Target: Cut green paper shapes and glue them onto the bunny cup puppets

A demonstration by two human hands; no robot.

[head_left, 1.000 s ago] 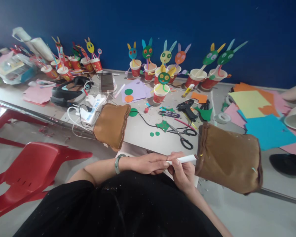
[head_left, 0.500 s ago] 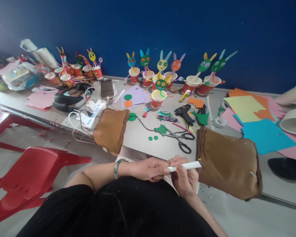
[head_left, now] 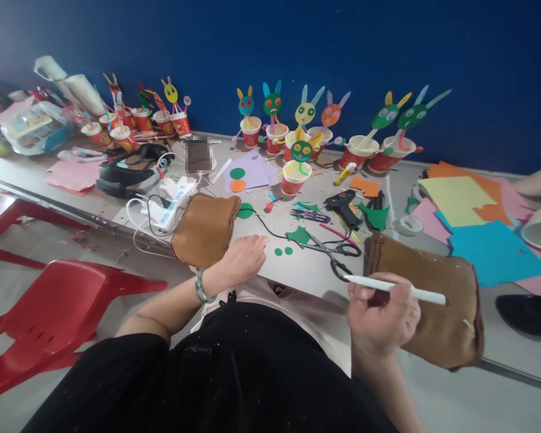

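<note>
My right hand [head_left: 383,310] is closed round a white marker pen [head_left: 397,288], held nearly level above the table's front edge, its narrow tip pointing left. My left hand [head_left: 246,258] is over the table beside a brown leather-like cushion [head_left: 205,231], fingers curled inward; whether anything is in them is hidden. Two small green paper dots [head_left: 284,251] lie just right of it, and a larger green paper circle [head_left: 246,210] lies behind. Further right are a jagged green paper scrap [head_left: 299,236] and black-handled scissors [head_left: 331,249].
Paper cups with bunny-faced figures, one a front cup [head_left: 296,178], line the blue wall. A black glue gun [head_left: 345,207], tape roll [head_left: 407,225] and blue paper [head_left: 496,252] lie right. A power strip [head_left: 174,204] stands left. Another person's arm [head_left: 538,179] shows at the right edge.
My hands have parted. The right hand moved right with the marker pen, its narrow tip now showing; the left moved left and forward over the table. Another person's arm has come into view.
</note>
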